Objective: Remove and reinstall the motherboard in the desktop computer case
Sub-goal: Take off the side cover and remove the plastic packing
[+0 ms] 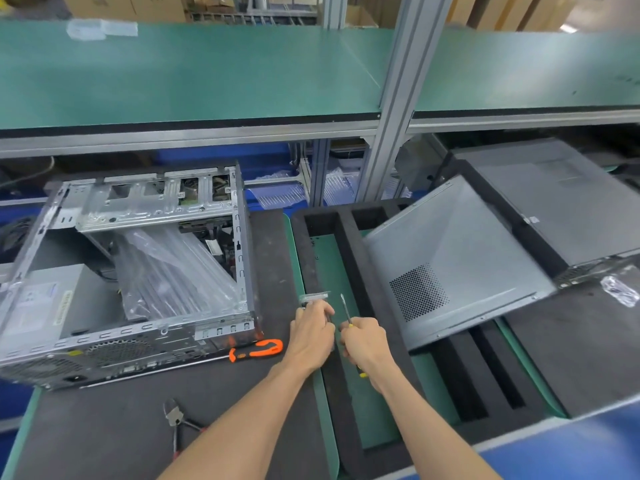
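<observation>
Right now the left hand (311, 332) pinches a small metal bracket (314, 296) and the right hand (363, 342) grips a screwdriver (345, 308); a slip could drop the bracket off the desk's near edge.

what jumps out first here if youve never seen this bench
The open case on the left, lying on its side with clear plastic sheeting inside. Then the two hands at bottom centre: the left hand holds a small metal part, the right hand a screwdriver. The grey side panel leans tilted at right.
</observation>
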Tool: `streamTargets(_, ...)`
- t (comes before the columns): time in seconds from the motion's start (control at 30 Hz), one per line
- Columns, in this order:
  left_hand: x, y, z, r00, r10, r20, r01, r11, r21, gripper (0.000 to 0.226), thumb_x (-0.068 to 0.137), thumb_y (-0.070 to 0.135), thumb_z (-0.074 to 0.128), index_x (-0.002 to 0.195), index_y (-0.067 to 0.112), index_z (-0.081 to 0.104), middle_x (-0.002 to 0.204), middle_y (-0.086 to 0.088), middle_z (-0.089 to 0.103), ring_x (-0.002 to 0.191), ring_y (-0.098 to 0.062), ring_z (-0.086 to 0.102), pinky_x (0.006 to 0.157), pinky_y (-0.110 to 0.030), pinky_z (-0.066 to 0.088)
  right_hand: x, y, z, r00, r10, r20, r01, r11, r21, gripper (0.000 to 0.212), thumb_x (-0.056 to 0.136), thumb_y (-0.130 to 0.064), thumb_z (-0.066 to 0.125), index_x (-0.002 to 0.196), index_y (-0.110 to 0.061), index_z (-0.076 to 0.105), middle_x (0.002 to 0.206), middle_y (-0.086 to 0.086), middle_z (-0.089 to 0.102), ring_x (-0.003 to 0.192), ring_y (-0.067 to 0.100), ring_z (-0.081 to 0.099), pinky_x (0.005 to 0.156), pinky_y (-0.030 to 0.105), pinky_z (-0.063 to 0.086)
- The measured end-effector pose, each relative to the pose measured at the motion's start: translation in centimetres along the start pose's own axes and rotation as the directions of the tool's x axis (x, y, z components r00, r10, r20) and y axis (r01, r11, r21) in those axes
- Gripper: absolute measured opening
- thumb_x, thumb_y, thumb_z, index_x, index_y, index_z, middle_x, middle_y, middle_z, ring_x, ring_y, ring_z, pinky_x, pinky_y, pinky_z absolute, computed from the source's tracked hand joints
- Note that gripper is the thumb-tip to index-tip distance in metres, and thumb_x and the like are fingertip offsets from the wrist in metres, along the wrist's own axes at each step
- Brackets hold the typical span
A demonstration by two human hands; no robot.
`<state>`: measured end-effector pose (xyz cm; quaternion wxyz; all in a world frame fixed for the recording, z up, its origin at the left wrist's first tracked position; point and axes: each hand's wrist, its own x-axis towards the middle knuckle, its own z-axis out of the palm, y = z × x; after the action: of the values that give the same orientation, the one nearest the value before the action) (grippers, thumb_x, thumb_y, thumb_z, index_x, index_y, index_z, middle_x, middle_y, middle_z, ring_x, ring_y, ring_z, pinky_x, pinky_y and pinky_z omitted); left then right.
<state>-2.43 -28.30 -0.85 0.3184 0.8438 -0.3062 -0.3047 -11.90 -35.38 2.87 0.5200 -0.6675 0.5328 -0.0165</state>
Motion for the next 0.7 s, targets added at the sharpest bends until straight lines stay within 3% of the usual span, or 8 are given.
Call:
streamTargets(0.1,0.5,-0.6,0.2,1.0,0.007,0.022,-0.011,0.989,0.145,0.039,0.084,0.014,0.045,0.121,0.028,0.05,0.126,0.0,0.053,0.118,-0.021,0.038,0.095,-0.039,0.032,0.2,0.3,-0.1,1.0,-0.004,-0.006,0.004,1.0,0.019,0.024,0.086,-0.009,0.046,0.083,0.006,0.064,0.073,0.008,0.062,0.06,0.022,0.049,0.049,0.028,0.038)
streamTargets(0.17,0.3,-1.0,0.1,0.999,0.03,0.019,-0.033,0.986,0.162,0.04,0.085,0.016,0.045,0.122,0.029,0.05,0.133,0.003,0.05,0.121,-0.019,0.037,0.097,-0.038,0.031,0.2,0.2,-0.2,1.0,-0.017,-0.004,0.017,1.0,0.024,0.021,0.086,-0.007,0.046,0.079,0.002,0.063,0.075,0.008,0.059,0.061,0.021,0.047,0.052,0.029,0.037)
streamTargets(0.3,-0.6,-1.7,-0.2,0.993,0.112,-0.048,-0.107,0.99,0.095,0.024,0.095,0.017,0.041,0.109,0.033,0.052,0.125,0.008,0.051,0.109,-0.011,0.036,0.093,-0.034,0.033,-0.1,-0.5,0.1,0.999,-0.039,-0.013,0.04,0.997,0.064,0.017,0.084,0.0,0.047,0.082,0.005,0.063,0.069,0.009,0.062,0.047,0.014,0.051,0.048,0.025,0.04)
streamTargets(0.4,-1.5,-1.5,-0.9,0.983,0.153,-0.105,-0.156,0.987,-0.025,0.016,0.099,0.02,0.042,0.099,0.027,0.056,0.111,0.01,0.057,0.102,-0.01,0.046,0.09,-0.032,0.041,-0.7,-1.5,0.4,0.998,-0.06,-0.024,0.062,0.994,0.092,0.02,0.084,0.001,0.046,0.09,0.003,0.065,0.061,0.008,0.061,0.037,0.01,0.048,0.039,0.02,0.036)
streamTargets(0.47,-2.1,-0.9,-1.6,0.98,0.152,-0.129,-0.166,0.98,-0.109,0.016,0.099,0.022,0.044,0.093,0.024,0.059,0.099,0.012,0.06,0.094,-0.007,0.055,0.085,-0.033,0.047,-1.0,-2.2,0.4,0.993,-0.096,-0.062,0.101,0.991,0.084,0.023,0.085,-0.001,0.046,0.094,-0.002,0.067,0.071,0.01,0.066,0.047,0.014,0.056,0.044,0.025,0.043)
streamTargets(0.53,-2.7,0.2,-2.4,0.976,0.157,-0.148,-0.18,0.97,-0.16,0.018,0.099,0.024,0.046,0.089,0.023,0.061,0.093,0.014,0.063,0.089,-0.003,0.057,0.081,-0.031,0.048,-1.3,-3.1,0.2,0.983,-0.137,-0.124,0.144,0.988,0.056,0.027,0.087,-0.003,0.047,0.101,-0.008,0.069,0.088,0.013,0.071,0.072,0.027,0.066,0.065,0.038,0.056)
streamTargets(0.6,-3.4,1.4,-3.2,0.976,0.158,-0.149,-0.188,0.96,-0.209,0.02,0.1,0.026,0.046,0.087,0.025,0.061,0.091,0.016,0.064,0.086,-0.002,0.057,0.075,-0.029,0.045,-1.7,-4.0,-0.2,0.97,-0.167,-0.178,0.175,0.984,0.031,0.03,0.088,-0.005,0.048,0.108,-0.011,0.07,0.1,0.012,0.071,0.092,0.032,0.066,0.084,0.044,0.055)
streamTargets(0.7,-4.5,3.0,-4.5,0.975,0.159,-0.154,-0.196,0.941,-0.275,0.022,0.101,0.03,0.044,0.086,0.027,0.059,0.089,0.01,0.067,0.086,-0.006,0.06,0.077,-0.031,0.049,-2.6,-5.8,-0.8,0.943,-0.233,-0.237,0.244,0.97,0.017,0.028,0.091,-0.009,0.05,0.109,-0.016,0.071,0.098,0.005,0.07,0.087,0.023,0.064,0.075,0.035,0.052)
